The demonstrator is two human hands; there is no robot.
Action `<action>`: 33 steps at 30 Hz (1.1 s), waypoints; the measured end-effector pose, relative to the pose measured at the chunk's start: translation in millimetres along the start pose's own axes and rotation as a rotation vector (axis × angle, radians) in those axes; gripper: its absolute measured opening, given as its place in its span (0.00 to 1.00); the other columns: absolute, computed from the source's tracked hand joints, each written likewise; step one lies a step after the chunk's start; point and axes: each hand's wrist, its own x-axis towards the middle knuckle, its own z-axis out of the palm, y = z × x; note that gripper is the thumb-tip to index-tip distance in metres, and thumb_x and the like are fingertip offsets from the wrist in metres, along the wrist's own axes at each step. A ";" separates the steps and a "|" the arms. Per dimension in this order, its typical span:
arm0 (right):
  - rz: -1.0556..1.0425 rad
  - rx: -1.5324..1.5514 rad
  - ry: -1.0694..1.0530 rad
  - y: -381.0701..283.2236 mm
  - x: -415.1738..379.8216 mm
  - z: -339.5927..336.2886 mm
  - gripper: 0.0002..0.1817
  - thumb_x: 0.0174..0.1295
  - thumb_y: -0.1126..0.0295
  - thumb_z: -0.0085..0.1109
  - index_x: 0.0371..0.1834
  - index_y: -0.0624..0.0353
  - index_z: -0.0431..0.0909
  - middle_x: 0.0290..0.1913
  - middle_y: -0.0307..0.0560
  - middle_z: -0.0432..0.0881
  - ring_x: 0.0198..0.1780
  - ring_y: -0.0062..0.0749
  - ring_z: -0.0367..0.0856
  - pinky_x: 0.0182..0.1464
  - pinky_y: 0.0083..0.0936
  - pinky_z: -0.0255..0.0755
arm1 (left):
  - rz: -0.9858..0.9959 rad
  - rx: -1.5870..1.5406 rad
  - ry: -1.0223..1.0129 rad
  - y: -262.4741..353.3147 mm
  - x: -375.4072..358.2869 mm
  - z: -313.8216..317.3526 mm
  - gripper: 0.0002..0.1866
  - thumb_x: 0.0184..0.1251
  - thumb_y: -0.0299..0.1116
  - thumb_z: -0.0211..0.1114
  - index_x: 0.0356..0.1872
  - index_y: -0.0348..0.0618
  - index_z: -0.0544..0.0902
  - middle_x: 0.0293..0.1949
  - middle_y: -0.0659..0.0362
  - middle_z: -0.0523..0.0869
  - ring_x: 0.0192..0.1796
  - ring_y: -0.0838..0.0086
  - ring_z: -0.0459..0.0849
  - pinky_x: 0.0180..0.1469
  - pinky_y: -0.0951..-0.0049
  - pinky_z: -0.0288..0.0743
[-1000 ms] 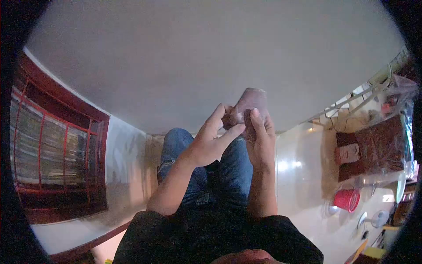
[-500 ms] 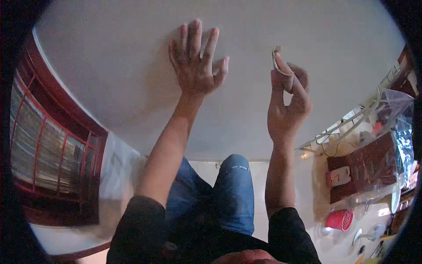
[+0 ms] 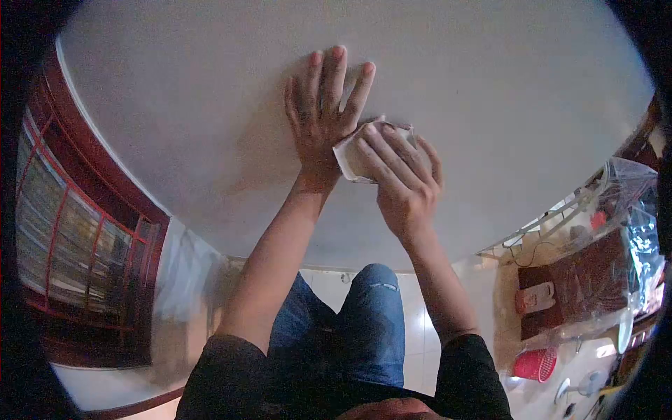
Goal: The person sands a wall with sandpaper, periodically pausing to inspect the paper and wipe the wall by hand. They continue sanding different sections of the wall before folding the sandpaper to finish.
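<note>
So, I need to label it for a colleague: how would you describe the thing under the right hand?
On the broad pale grey wall, find the two hands pressed side by side. Under the right hand is a small folded whitish sheet, the only loose item on that bare surface.

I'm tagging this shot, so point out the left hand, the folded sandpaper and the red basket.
left hand [image 3: 323, 112], head view, on the back of the hand flat on the wall.
sandpaper [image 3: 351, 155], head view, on the pale folded edge under the fingers.
red basket [image 3: 535, 364], head view, on its ribbed side.
</note>
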 end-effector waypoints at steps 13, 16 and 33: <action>0.110 -0.124 0.097 43.0 -2.8 1.1 0.26 0.65 0.76 0.47 0.67 0.49 0.75 0.72 0.49 0.68 0.74 0.46 0.63 0.77 0.51 0.43 | -0.053 -0.174 -0.024 5.0 4.3 -6.0 0.37 0.62 0.56 0.57 0.75 0.68 0.63 0.78 0.59 0.57 0.78 0.58 0.55 0.72 0.39 0.46; 0.132 -0.569 -0.266 40.9 -13.7 -6.6 0.31 0.71 0.59 0.48 0.78 0.45 0.57 0.80 0.53 0.48 0.81 0.45 0.42 0.73 0.63 0.14 | -0.054 -0.177 -0.032 4.8 4.7 -7.6 0.37 0.61 0.54 0.58 0.75 0.69 0.62 0.78 0.60 0.57 0.78 0.58 0.55 0.72 0.38 0.48; 0.376 -0.282 -0.110 31.4 -35.8 1.3 0.39 0.68 0.46 0.50 0.79 0.47 0.52 0.81 0.58 0.38 0.82 0.50 0.30 0.72 0.63 0.11 | -0.072 -0.196 -0.033 6.3 5.3 -10.1 0.35 0.64 0.54 0.55 0.74 0.71 0.63 0.78 0.62 0.58 0.78 0.61 0.57 0.71 0.39 0.50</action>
